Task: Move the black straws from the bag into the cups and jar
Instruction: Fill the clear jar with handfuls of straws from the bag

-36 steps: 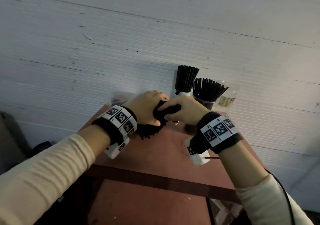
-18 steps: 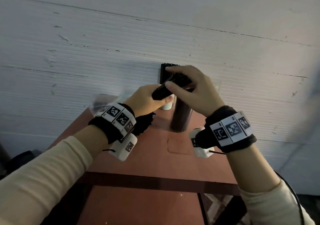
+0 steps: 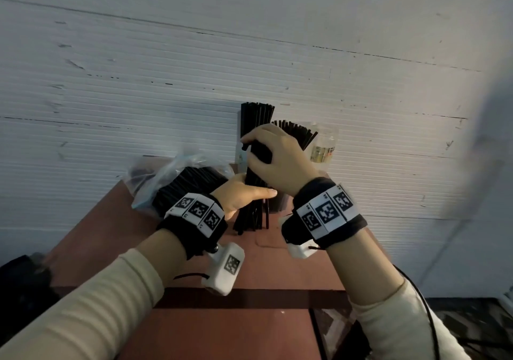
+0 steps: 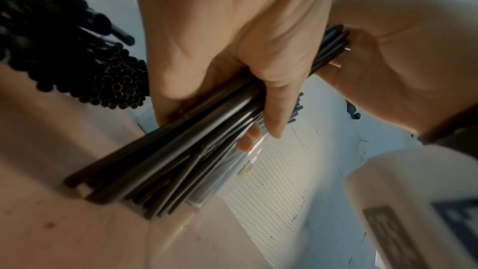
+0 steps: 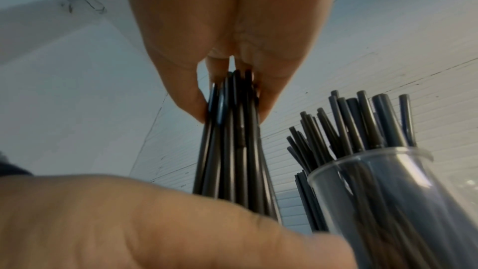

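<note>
Right hand (image 3: 280, 162): I see it pinching the straw bundle (image 3: 251, 212) at the top — upright on the table (image 3: 116, 220).
Left hand (image 3: 241, 195): wrapped round its middle.
Bag (image 3: 155, 179): seemingly holds more straws — blurry.

near worktop (image 3: 194, 262): bare, your hands pass freely | back edge: two straw-filled cups (image 3: 256, 120) (image 3: 294, 134) and a jar (image 3: 323, 148) crowd the wall (image 3: 138, 82) | back left: bag (image 3: 166, 179) of straws blocks you | centre: upright held bundle (image 3: 251, 215) stands before the cups
</note>
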The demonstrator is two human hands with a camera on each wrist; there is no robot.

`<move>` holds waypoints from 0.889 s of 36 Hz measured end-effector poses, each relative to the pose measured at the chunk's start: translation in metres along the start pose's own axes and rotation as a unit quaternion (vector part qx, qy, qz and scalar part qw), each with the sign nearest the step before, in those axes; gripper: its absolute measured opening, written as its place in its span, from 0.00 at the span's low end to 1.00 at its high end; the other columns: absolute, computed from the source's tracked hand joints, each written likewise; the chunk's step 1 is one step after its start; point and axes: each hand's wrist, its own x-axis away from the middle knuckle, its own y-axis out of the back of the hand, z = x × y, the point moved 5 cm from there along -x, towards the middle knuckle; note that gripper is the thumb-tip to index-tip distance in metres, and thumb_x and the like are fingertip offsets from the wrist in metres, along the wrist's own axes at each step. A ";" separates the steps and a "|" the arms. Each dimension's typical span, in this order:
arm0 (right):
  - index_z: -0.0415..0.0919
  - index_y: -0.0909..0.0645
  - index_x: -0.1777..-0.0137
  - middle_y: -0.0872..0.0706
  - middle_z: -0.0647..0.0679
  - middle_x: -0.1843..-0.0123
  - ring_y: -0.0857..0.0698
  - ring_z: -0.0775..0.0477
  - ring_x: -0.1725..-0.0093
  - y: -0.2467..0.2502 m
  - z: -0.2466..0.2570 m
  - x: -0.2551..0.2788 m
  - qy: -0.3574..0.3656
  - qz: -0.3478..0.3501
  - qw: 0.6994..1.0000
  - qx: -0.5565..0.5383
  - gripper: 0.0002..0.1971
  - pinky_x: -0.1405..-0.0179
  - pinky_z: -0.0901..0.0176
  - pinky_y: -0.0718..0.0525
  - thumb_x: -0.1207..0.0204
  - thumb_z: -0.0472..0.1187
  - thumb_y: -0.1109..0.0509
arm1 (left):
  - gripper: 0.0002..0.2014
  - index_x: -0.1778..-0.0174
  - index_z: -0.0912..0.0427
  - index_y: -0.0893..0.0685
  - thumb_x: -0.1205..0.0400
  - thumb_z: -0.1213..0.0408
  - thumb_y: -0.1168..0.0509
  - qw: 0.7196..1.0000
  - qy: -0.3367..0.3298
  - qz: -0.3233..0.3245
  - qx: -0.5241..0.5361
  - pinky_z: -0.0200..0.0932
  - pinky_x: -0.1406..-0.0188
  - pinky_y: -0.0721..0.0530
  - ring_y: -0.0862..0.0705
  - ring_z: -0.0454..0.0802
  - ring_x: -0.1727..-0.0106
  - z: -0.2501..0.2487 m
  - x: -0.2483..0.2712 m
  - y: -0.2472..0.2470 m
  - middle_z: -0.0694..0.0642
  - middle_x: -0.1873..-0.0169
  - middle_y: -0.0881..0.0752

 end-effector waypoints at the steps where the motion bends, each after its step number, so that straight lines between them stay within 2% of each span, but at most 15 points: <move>1: 0.40 0.16 0.40 0.18 0.48 0.39 0.19 0.55 0.41 0.000 0.000 0.000 0.002 -0.005 1.000 -0.005 0.14 0.38 0.73 0.26 0.25 0.35 0.32 | 0.12 0.46 0.63 0.12 0.24 0.67 0.24 1.000 0.006 0.001 -0.008 0.49 0.31 0.20 0.12 0.50 0.42 0.004 -0.001 0.001 0.58 0.48 0.09; 3: 0.39 0.17 0.40 0.19 0.47 0.39 0.19 0.54 0.41 0.002 0.001 0.000 0.005 -0.018 1.000 -0.012 0.14 0.37 0.70 0.24 0.25 0.35 0.32 | 0.07 0.53 0.61 0.10 0.23 0.63 0.25 1.000 0.012 0.005 -0.028 0.48 0.32 0.21 0.12 0.48 0.45 0.007 0.000 0.001 0.54 0.53 0.09; 4: 0.39 0.16 0.41 0.19 0.47 0.40 0.19 0.54 0.42 0.002 0.002 -0.001 0.005 -0.023 1.000 -0.014 0.13 0.38 0.71 0.25 0.26 0.34 0.32 | 0.07 0.56 0.60 0.10 0.23 0.60 0.26 0.999 0.009 0.007 -0.038 0.48 0.32 0.21 0.12 0.48 0.47 0.008 0.001 0.000 0.53 0.56 0.09; 6: 0.38 0.16 0.46 0.19 0.47 0.44 0.19 0.54 0.46 0.002 0.002 -0.001 0.003 -0.031 0.999 -0.015 0.09 0.43 0.77 0.26 0.26 0.34 0.31 | 0.10 0.63 0.59 0.12 0.22 0.55 0.27 0.998 0.010 -0.004 -0.056 0.49 0.34 0.20 0.13 0.48 0.50 0.008 0.000 0.001 0.52 0.61 0.10; 9: 0.38 0.17 0.50 0.20 0.48 0.46 0.20 0.54 0.48 0.003 0.003 -0.001 0.004 -0.051 0.999 -0.016 0.07 0.47 0.78 0.27 0.27 0.34 0.30 | 0.15 0.68 0.57 0.14 0.22 0.50 0.28 0.997 0.023 -0.022 -0.065 0.46 0.42 0.20 0.14 0.51 0.52 0.006 0.000 0.002 0.53 0.63 0.11; 12: 0.39 0.17 0.46 0.21 0.48 0.43 0.21 0.54 0.45 0.002 0.003 0.000 0.013 -0.056 0.998 -0.019 0.10 0.40 0.70 0.25 0.27 0.35 0.30 | 0.13 0.66 0.59 0.14 0.22 0.53 0.27 0.998 0.016 -0.026 -0.048 0.43 0.47 0.20 0.15 0.47 0.56 0.006 0.003 0.003 0.53 0.64 0.12; 15: 0.39 0.16 0.47 0.19 0.47 0.43 0.20 0.49 0.42 -0.004 0.003 0.001 0.027 -0.025 0.999 -0.003 0.09 0.35 0.56 0.24 0.26 0.34 0.31 | 0.17 0.60 0.60 0.10 0.28 0.47 0.25 0.996 0.026 -0.014 -0.083 0.48 0.36 0.20 0.13 0.52 0.46 0.009 0.003 0.005 0.54 0.58 0.09; 17: 0.39 0.17 0.47 0.18 0.47 0.43 0.20 0.49 0.41 -0.005 0.001 0.002 0.024 -0.033 0.999 -0.001 0.09 0.35 0.55 0.25 0.26 0.35 0.31 | 0.15 0.55 0.64 0.11 0.24 0.53 0.26 0.994 0.021 -0.011 -0.106 0.44 0.37 0.20 0.13 0.52 0.45 0.009 0.005 0.006 0.57 0.54 0.09; 19: 0.39 0.17 0.46 0.18 0.48 0.41 0.21 0.49 0.39 -0.004 0.000 0.003 0.012 -0.047 0.999 -0.002 0.09 0.35 0.59 0.27 0.25 0.36 0.30 | 0.15 0.52 0.65 0.11 0.22 0.54 0.27 0.993 0.012 -0.005 -0.116 0.42 0.38 0.20 0.13 0.50 0.46 0.008 0.006 0.005 0.58 0.52 0.09; 22: 0.40 0.16 0.45 0.17 0.48 0.40 0.21 0.48 0.38 -0.005 0.001 0.006 0.007 -0.034 0.999 -0.007 0.09 0.33 0.59 0.28 0.25 0.37 0.29 | 0.16 0.52 0.66 0.11 0.22 0.54 0.27 0.994 -0.001 0.008 -0.109 0.42 0.40 0.19 0.12 0.47 0.50 0.006 0.009 0.002 0.57 0.55 0.09; 24: 0.40 0.18 0.41 0.19 0.48 0.38 0.23 0.49 0.35 -0.003 0.003 0.007 0.009 -0.036 0.999 -0.006 0.14 0.31 0.57 0.29 0.26 0.41 0.26 | 0.15 0.55 0.66 0.12 0.21 0.54 0.28 0.995 -0.003 0.001 -0.100 0.40 0.47 0.18 0.14 0.45 0.58 0.004 0.010 0.002 0.56 0.62 0.11; 26: 0.42 0.23 0.33 0.24 0.49 0.33 0.28 0.51 0.32 0.003 0.004 0.009 -0.008 -0.056 0.998 -0.002 0.24 0.31 0.64 0.34 0.27 0.48 0.24 | 0.15 0.63 0.62 0.14 0.20 0.52 0.30 0.996 -0.003 -0.017 -0.090 0.37 0.53 0.19 0.16 0.43 0.63 0.002 0.011 0.004 0.53 0.67 0.13; 29: 0.46 0.29 0.26 0.30 0.50 0.31 0.33 0.51 0.30 0.018 0.001 0.013 -0.049 -0.096 0.994 0.010 0.35 0.33 0.64 0.35 0.31 0.57 0.23 | 0.17 0.68 0.57 0.16 0.19 0.49 0.31 0.996 -0.022 -0.044 -0.078 0.39 0.50 0.21 0.16 0.44 0.60 -0.005 0.014 0.008 0.52 0.67 0.14; 31: 0.47 0.33 0.24 0.32 0.51 0.33 0.33 0.51 0.31 0.023 -0.003 0.018 -0.075 -0.077 0.994 0.004 0.41 0.33 0.63 0.33 0.34 0.60 0.22 | 0.14 0.66 0.55 0.16 0.19 0.50 0.33 0.993 -0.062 -0.020 -0.097 0.45 0.47 0.20 0.15 0.47 0.57 -0.017 0.018 0.007 0.56 0.64 0.14; 32: 0.48 0.36 0.23 0.33 0.52 0.33 0.33 0.53 0.32 0.023 -0.005 0.020 -0.091 -0.051 0.994 -0.014 0.44 0.34 0.66 0.32 0.35 0.60 0.21 | 0.13 0.62 0.56 0.16 0.19 0.52 0.34 0.990 -0.081 0.006 -0.111 0.50 0.46 0.19 0.15 0.51 0.56 -0.023 0.021 0.005 0.59 0.62 0.13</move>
